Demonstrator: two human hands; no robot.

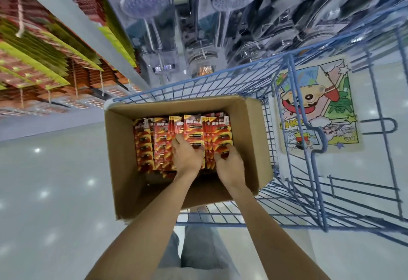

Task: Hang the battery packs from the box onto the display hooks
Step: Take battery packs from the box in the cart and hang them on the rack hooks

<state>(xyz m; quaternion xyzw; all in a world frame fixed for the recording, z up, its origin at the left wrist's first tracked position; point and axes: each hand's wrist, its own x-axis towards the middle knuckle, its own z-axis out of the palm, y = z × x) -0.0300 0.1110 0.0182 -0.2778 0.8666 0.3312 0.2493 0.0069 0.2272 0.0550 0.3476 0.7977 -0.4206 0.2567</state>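
An open cardboard box (120, 154) sits in a blue wire cart. Inside stand several rows of red-and-orange battery packs (144, 145). Both my hands reach down into the box. My left hand (187, 158) has its fingers curled round a bunch of packs in the middle rows. My right hand (229, 165) pinches the near ends of packs in the right-hand row. The display hooks (21, 30) at the upper left carry many hanging red and yellow packs.
The blue wire cart (293, 182) surrounds the box; a cartoon picture (318, 105) hangs on its right side. Packaged shower heads (143, 3) hang on the shelf beyond the cart. Glossy floor lies to the left, and my legs stand under my arms.
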